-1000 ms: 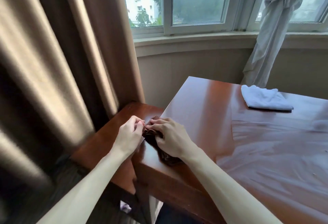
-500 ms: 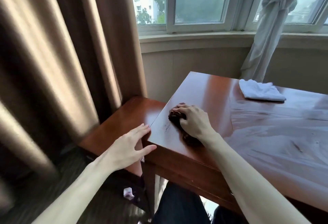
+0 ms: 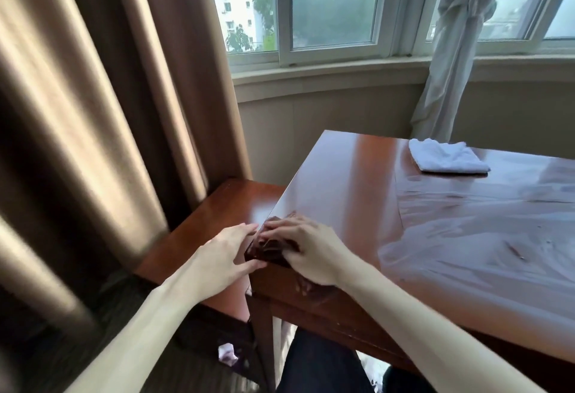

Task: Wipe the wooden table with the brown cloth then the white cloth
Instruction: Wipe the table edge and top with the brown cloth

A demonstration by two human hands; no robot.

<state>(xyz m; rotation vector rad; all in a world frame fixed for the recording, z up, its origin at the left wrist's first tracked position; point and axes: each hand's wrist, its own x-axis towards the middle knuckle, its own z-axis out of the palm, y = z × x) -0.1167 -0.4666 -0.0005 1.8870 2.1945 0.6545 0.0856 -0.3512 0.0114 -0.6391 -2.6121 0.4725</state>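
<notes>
Heavy tan curtains [image 3: 102,131] hang at the left, beside a low wooden side stand [image 3: 217,221]. A person's left hand [image 3: 222,257], fingers straight and spread, reaches across to the near left corner of the wooden bench [image 3: 342,181], its fingertips at the corner's edge. On that corner lies the brown cloth [image 3: 269,251], mostly covered by the right hand [image 3: 306,252], whose fingers lie flat and press down on it. Farther right, well apart from both hands, the folded white cloth [image 3: 446,157] rests at the bench's far edge, below a knotted pale curtain [image 3: 460,44] at the window [image 3: 333,4].
</notes>
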